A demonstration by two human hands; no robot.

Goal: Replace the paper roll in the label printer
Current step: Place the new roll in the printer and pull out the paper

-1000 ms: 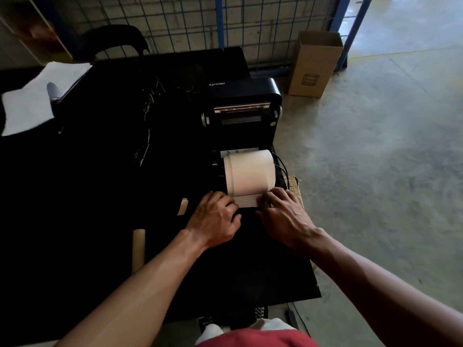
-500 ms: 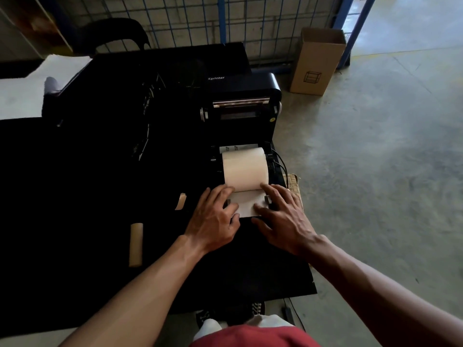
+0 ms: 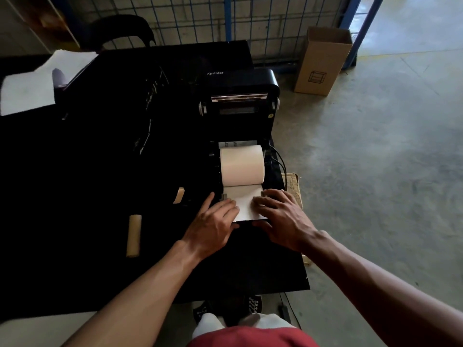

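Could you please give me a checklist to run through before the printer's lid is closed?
1. Paper roll seated in the label printer bay: ok.
2. Leader pulled past the front: ok.
3. Leader straight between side guides: cannot tell.
4. Lid raised: ok.
5. Empty core out, on the table: ok.
6. Left hand and right hand clear of lid's path: not ok, both rest on leader.

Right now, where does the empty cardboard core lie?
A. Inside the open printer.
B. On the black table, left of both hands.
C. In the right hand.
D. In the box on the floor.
B: the cardboard core lies on the black table, left of the left hand.
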